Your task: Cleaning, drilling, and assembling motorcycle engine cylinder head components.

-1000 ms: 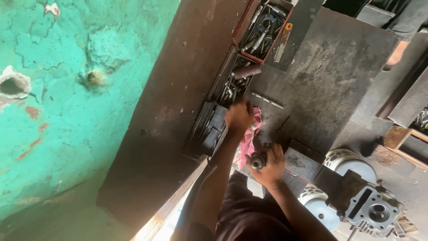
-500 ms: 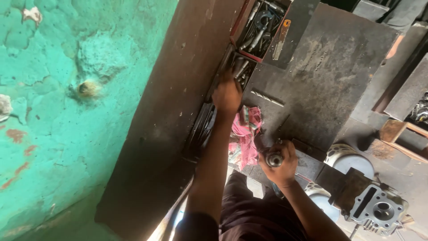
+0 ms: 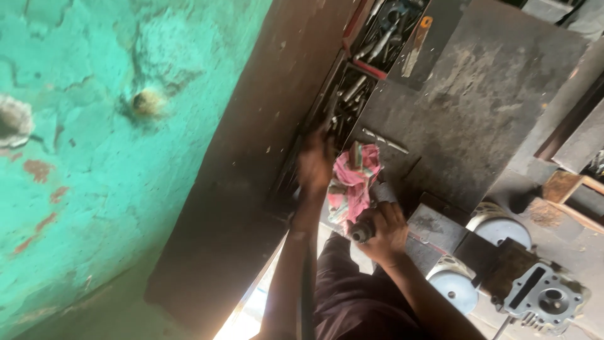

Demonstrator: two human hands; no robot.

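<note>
My left hand [image 3: 316, 162] reaches up into a tray of metal tools [image 3: 345, 104] beside the dark metal work surface; motion blur hides whether its fingers grip anything. My right hand [image 3: 384, 233] is closed around a small dark cylindrical metal part [image 3: 362, 233], held just below a pink rag [image 3: 352, 186] that lies on the bench edge. A small metal piece [image 3: 356, 154] rests on the rag.
A long bolt or drill bit [image 3: 385, 141] lies on the dark steel plate [image 3: 478, 107]. An engine cylinder head [image 3: 546, 299] and round grey covers [image 3: 500, 228] sit at lower right. A turquoise wall [image 3: 94, 138] fills the left. A second tool compartment [image 3: 390, 28] lies further up.
My left hand has moved off the rag and up toward the tool tray. My right hand stays on the small metal part, shifted slightly lower in view.
</note>
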